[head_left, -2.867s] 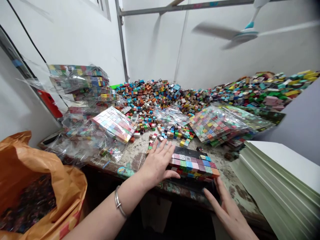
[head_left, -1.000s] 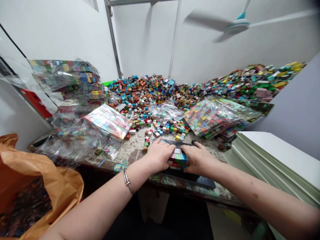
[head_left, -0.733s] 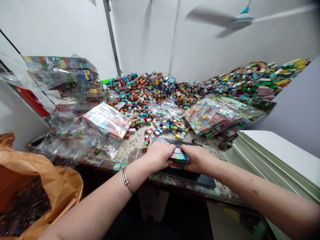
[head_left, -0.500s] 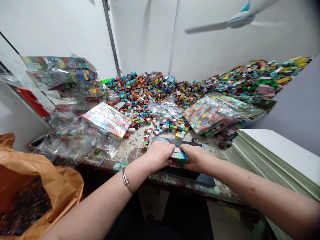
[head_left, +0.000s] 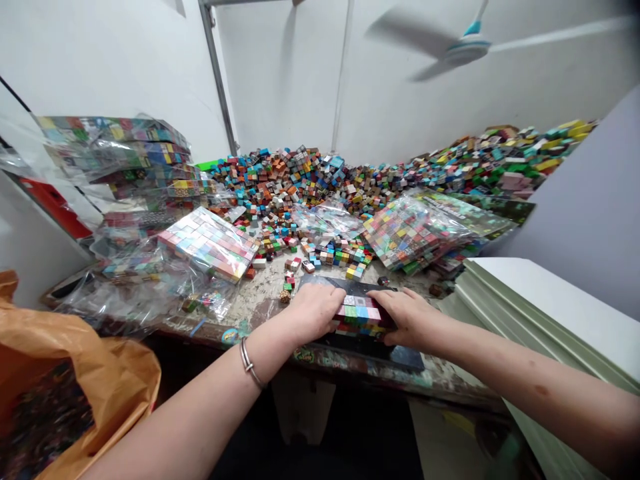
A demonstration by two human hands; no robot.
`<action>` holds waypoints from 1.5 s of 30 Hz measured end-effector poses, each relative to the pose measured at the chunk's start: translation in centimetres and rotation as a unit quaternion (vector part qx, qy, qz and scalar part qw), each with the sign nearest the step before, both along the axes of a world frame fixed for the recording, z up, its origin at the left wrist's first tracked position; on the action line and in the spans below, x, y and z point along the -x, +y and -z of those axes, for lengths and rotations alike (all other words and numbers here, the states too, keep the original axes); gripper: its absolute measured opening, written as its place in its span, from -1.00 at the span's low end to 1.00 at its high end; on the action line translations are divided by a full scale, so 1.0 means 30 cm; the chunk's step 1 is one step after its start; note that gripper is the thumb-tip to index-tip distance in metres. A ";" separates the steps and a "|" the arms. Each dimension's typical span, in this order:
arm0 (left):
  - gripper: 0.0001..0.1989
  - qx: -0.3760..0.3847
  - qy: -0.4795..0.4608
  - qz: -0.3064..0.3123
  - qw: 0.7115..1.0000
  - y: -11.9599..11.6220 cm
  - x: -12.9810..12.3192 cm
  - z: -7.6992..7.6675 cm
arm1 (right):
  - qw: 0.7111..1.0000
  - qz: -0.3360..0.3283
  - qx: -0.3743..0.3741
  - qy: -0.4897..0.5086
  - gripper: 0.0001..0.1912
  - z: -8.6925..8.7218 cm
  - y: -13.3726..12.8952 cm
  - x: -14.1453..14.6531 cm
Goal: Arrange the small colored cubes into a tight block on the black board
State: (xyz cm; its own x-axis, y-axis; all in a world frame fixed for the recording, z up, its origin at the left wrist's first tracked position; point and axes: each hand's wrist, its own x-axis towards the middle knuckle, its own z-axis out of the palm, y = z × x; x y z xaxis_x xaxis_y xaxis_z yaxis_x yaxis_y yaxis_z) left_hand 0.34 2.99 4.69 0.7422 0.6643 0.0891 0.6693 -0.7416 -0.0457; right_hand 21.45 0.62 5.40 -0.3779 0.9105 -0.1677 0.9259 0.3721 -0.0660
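Observation:
Between my hands sits a block of small coloured cubes, stacked in rows on a dark flat board at the table's front edge. My left hand wraps round the block's left end, thumb and fingers pressed to it. At the other end, my right hand has its fingers over the top and its thumb low on the near side, closed on the block. Both palms hide the block's ends. Just beyond the board lie loose cubes.
A heap of loose cubes fills the table's back. Plastic-wrapped cube sets stand at left and right. An orange bag is at lower left; pale green stacked panels flank my right arm. A ceiling fan hangs above.
My right hand has shifted right along the block, so more of the cubes' top shows between my hands. The left hand keeps its place on the block. The whole view has shifted slightly.

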 end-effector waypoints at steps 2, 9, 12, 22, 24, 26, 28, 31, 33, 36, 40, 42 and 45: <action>-0.64 0.001 -0.001 0.001 1.000 0.003 0.000 0.003 | 1.000 -0.003 0.008 0.010 -0.41 0.003 -0.001 0.002; -0.62 0.009 -0.001 0.003 1.000 0.007 0.000 0.003 | 1.000 -0.010 0.009 0.027 -0.65 0.022 0.002 0.002; -0.62 0.013 0.002 0.000 1.000 0.004 -0.002 -0.005 | 1.000 -0.011 0.004 0.026 -0.66 0.026 0.003 0.001; -0.39 0.045 -0.073 0.030 0.996 0.008 0.015 -0.026 | 0.998 0.026 0.000 0.050 -0.29 0.002 0.000 0.014; -0.47 0.035 -0.090 0.031 0.995 0.009 0.017 -0.025 | 0.998 0.019 -0.004 0.055 -0.33 -0.013 0.004 0.023; -0.56 0.030 -0.091 0.026 0.995 0.012 0.015 -0.023 | 0.998 0.002 -0.004 0.064 -0.44 -0.025 0.010 0.031; -0.61 0.031 -0.091 0.024 0.995 0.016 0.012 -0.017 | 0.997 -0.013 0.000 0.075 -0.56 -0.030 0.014 0.036; -0.61 0.036 -0.096 0.028 0.994 0.021 0.007 -0.006 | 0.995 -0.012 0.006 0.096 -0.59 -0.022 0.014 0.040; -0.60 0.038 -0.100 0.025 0.994 0.020 0.005 -0.002 | 0.994 -0.005 0.005 0.105 -0.57 -0.014 0.011 0.044; -0.54 0.037 -0.117 0.012 0.992 0.007 0.008 -0.006 | 0.994 -0.006 0.000 0.105 -0.56 -0.009 0.007 0.047; -0.31 0.036 -0.211 -0.038 0.976 -0.032 0.051 0.004 | 0.985 0.026 -0.056 0.159 -0.30 -0.025 -0.011 0.015; -0.27 0.071 -0.278 -0.097 0.953 -0.055 0.088 0.033 | 0.967 0.095 -0.080 0.222 -0.21 -0.032 -0.036 -0.018; -0.24 0.168 -0.371 -0.183 0.895 -0.090 0.136 0.100 | 0.921 0.245 -0.059 0.298 -0.16 -0.016 -0.088 -0.065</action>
State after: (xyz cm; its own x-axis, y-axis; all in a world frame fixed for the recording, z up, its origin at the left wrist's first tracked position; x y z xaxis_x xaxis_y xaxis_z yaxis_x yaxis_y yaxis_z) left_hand -3.74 0.29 1.70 0.2892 0.9324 0.2166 0.6239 -0.3552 0.6961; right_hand 23.40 -2.02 5.86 0.0899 0.9948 0.0480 0.7968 -0.0430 -0.6027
